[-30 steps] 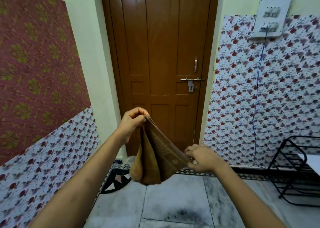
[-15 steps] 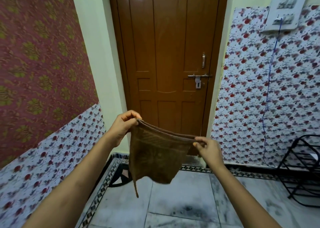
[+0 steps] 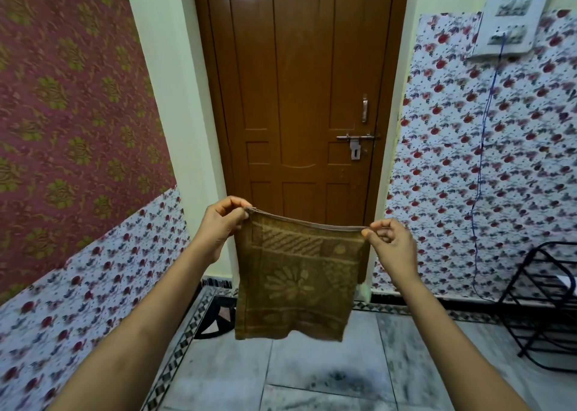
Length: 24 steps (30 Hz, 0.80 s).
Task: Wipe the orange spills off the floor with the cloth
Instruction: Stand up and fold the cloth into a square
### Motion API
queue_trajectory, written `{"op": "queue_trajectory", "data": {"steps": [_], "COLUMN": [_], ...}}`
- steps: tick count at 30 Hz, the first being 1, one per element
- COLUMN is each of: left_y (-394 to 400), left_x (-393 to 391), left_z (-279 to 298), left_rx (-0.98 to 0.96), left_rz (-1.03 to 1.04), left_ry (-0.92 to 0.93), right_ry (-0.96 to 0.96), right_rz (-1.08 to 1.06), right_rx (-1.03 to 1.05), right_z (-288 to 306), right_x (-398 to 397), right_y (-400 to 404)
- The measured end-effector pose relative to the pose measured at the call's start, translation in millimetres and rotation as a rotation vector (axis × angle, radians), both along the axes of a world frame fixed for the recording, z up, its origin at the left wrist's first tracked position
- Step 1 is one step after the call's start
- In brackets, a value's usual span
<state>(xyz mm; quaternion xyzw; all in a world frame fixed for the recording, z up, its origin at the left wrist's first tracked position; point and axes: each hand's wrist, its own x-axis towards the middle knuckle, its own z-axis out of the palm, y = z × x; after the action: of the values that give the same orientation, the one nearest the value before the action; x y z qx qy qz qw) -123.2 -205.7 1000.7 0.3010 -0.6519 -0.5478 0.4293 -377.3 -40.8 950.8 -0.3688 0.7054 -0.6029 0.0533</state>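
A brown cloth with a paler flower pattern hangs spread flat in front of me, well above the floor. My left hand pinches its top left corner and my right hand pinches its top right corner, so the top edge is stretched between them. The grey marble floor lies below, with a dark smudge near the bottom middle. No orange spill shows in this view.
A shut brown wooden door with a bolt stands straight ahead. Patterned walls close in on the left and right. A black metal rack stands at the right on the floor. A dark doormat lies behind the cloth.
My hands have drawn apart and the bunched, folded cloth has opened out into a flat hanging sheet. The view has tipped slightly upward.
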Motion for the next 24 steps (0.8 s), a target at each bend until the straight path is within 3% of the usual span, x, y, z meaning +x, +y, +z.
{"op": "queue_trajectory", "data": {"steps": [7, 12, 16, 21, 24], "left_y": [0.8, -1.6, -7.1, -8.4, 6.0], "left_x": [-1.9, -0.6, 9.2, -10.8, -25.3], "left_z": [-4.4, -2.6, 10.1, 11.9, 2.4], "left_rx": [0.048, 0.08, 0.119, 0.198, 0.22], "left_rz": [0.06, 0.042, -0.119, 0.058, 0.065], "left_ry": [-0.02, -0.042, -0.007, -0.04, -0.063], "right_ry": [-0.044, -0.342, -0.581, -0.521, -0.571], "right_rz": [0.149, 0.255, 0.4, 0.189, 0.171], "right_rx": [0.087, -0.029, -0.141, -0.008, -0.007], "right_z": [3.9, 17.6, 34.7, 42.2, 33.1], "right_x": [-2.0, 7.7, 1.6, 8.0, 22.5], "right_y": [1.0, 1.1, 10.1, -5.6, -15.2]}}
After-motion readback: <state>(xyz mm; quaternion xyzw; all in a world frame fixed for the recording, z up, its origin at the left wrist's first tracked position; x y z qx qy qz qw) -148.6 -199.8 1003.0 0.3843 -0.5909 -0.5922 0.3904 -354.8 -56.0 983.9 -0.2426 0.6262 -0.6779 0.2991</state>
